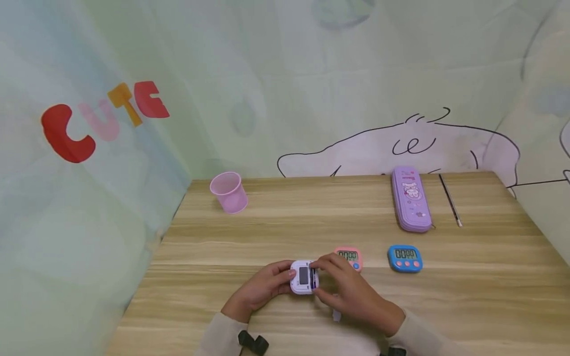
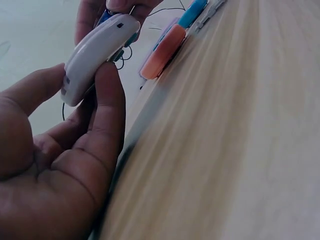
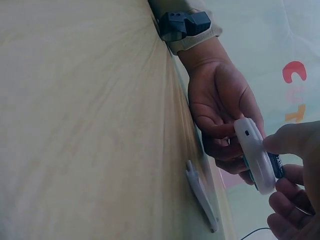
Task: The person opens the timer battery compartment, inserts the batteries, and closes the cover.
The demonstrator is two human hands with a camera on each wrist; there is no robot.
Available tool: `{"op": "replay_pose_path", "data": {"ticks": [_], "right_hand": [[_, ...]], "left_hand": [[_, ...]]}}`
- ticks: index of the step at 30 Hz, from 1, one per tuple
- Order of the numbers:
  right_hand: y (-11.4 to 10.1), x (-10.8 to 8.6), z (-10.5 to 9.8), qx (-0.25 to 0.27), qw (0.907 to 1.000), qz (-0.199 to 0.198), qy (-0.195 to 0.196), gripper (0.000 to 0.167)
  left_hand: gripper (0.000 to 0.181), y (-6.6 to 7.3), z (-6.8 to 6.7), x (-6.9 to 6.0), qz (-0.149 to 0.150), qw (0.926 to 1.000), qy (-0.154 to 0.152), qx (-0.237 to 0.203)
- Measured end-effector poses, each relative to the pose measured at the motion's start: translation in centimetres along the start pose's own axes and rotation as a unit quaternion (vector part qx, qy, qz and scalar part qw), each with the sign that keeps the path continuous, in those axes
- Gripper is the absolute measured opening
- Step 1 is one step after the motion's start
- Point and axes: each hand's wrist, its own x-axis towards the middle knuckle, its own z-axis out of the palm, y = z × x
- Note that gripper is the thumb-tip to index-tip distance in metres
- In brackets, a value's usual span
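Observation:
My left hand (image 1: 262,287) grips a small white digital timer (image 1: 301,278) by its left side, thumb over its edge. The timer's back faces up, with a long slot along its right side. At that slot my right hand (image 1: 356,294) pinches a dark blue battery (image 3: 275,165) between thumb and fingers. In the left wrist view the battery (image 2: 105,16) shows at the timer's far edge; how deep it sits cannot be told. On the table below my right hand lies a small white plastic piece (image 3: 201,197), perhaps the battery cover.
A pink timer (image 1: 348,253) sits just behind my right hand, partly covered by it. To its right is a blue timer (image 1: 405,258). Further back are a purple pencil case (image 1: 410,200), a pencil (image 1: 451,200) and a pink cup (image 1: 231,195). Printed cloth hangs behind the table.

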Motion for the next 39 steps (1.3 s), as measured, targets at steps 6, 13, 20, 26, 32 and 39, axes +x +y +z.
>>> {"op": "replay_pose_path", "data": {"ticks": [6,13,20,26,32,39], "right_hand": [[-0.01,-0.12,-0.18,0.000,1.0000,0.007,-0.002,0.046],[0.07,-0.11,-0.01,0.007,0.9999,0.006,-0.006,0.045],[0.03,-0.12,-0.18,0.011,0.9978,0.059,-0.027,0.056],[0.06,-0.08,-0.39,0.023,0.9952,0.083,-0.048,0.060],[-0.12,-0.03,-0.52,0.051,0.9929,0.085,-0.065,0.061],[-0.36,0.12,-0.55,0.114,0.9836,0.113,-0.082,0.055]], "left_hand": [[0.048,0.31,0.20,0.14,0.003,1.0000,-0.003,0.007],[0.053,0.22,-0.24,0.05,0.009,0.9998,-0.019,0.007],[0.052,0.63,-0.03,-0.10,-0.009,0.9999,-0.006,-0.004],[0.049,0.66,0.09,-0.12,-0.016,0.9999,0.002,-0.003],[0.051,0.46,0.15,-0.23,-0.016,0.9997,-0.014,-0.009],[0.050,0.47,0.25,-0.35,-0.013,0.9995,-0.028,-0.009]]}}
